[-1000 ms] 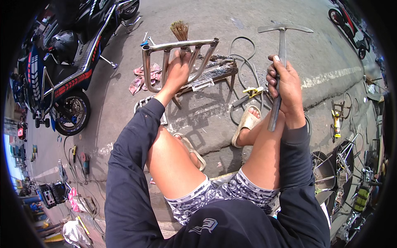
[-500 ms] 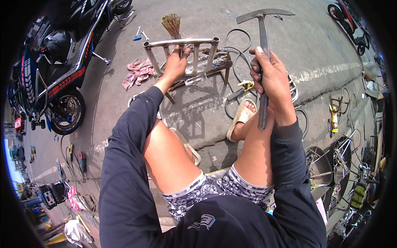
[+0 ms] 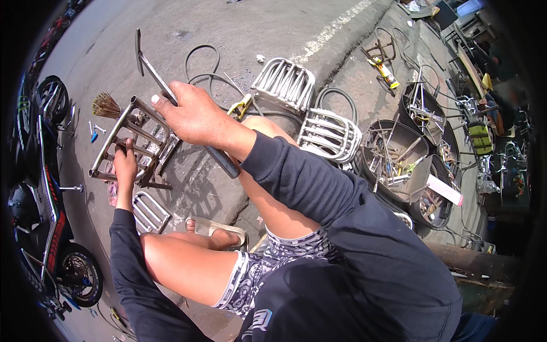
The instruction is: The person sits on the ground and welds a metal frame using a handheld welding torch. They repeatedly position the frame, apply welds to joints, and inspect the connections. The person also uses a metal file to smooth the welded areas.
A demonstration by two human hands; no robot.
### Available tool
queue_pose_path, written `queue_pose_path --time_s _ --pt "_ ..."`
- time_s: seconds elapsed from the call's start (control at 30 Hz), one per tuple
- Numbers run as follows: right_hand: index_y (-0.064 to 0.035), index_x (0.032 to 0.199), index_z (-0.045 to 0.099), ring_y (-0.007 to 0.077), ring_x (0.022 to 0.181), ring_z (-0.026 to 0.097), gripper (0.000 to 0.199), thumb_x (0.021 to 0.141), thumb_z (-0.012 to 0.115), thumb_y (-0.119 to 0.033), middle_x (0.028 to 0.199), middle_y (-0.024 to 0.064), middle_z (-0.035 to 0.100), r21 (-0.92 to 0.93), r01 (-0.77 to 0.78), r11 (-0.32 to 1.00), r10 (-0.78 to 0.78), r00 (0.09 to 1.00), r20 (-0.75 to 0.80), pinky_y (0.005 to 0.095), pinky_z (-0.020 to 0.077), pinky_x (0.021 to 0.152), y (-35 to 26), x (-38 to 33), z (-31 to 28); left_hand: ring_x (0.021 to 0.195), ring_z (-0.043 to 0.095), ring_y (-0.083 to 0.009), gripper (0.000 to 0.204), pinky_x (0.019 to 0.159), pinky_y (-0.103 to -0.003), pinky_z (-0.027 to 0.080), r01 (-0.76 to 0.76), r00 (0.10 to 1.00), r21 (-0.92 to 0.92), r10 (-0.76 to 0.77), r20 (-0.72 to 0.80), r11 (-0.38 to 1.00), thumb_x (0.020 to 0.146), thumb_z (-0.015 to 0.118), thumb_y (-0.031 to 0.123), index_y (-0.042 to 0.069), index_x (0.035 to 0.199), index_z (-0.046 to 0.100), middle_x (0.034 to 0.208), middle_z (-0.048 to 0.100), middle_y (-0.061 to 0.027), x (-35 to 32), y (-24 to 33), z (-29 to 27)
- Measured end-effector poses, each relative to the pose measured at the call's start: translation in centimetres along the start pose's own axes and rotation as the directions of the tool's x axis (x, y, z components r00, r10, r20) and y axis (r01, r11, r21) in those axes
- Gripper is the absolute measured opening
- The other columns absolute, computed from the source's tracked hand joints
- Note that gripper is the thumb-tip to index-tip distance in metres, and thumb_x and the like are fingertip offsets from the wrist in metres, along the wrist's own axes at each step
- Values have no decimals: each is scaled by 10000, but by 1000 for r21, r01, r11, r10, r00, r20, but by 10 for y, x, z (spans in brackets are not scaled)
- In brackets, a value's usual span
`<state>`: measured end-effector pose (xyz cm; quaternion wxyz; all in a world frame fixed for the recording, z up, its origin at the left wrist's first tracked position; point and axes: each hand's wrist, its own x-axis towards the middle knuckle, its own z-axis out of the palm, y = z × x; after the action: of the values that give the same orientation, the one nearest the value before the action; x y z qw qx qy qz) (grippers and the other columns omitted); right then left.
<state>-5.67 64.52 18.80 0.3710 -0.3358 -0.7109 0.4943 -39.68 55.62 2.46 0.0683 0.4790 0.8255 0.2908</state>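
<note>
My left hand is closed around a bar of a welded metal tube frame. The frame leans tilted on a low, rough metal stand. In my right hand is a chipping hammer, its fingers wrapped round the shaft. The hammer's narrow head is raised beyond the frame, touching nothing, and the shaft's thick end sticks out below my wrist. A brush of stiff bristles shows just behind the frame. My right hand hides part of the hammer's shaft.
Stacked bent-tube racks and more racks lie right of my knee. A yellow clamp and a dark cable are ahead. Round bins of metal parts stand at right. A motorcycle is parked at left.
My view has turned right, bringing the racks and bins further in. The hammer has swung from upright to leaning left, nearer the frame. My left hand keeps its hold on the frame.
</note>
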Motion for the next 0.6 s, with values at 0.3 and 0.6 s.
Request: queue_pose_path --time_s 0.3,0.6 --pt "54 1067 626 445 984 728 387 930 766 -279 991 274 733 -277 48 960 -48 999 5 512 561 874 13 65 32 1085 653 -552 567 932 -585 506 109 991 203 -123 59 973 1103 498 462 -80 1248 581 1067 687 -392 -25 42 -11" --pt "24 1205 673 451 1151 693 481 950 740 -378 1171 292 726 -531 -15 847 65 995 76 506 553 990 46 110 86 1076 669 -536 589 943 -577 503 103 993 36 -105 50 994 1103 487 464 -78 1333 530 1082 695 -382 -33 54 -11"
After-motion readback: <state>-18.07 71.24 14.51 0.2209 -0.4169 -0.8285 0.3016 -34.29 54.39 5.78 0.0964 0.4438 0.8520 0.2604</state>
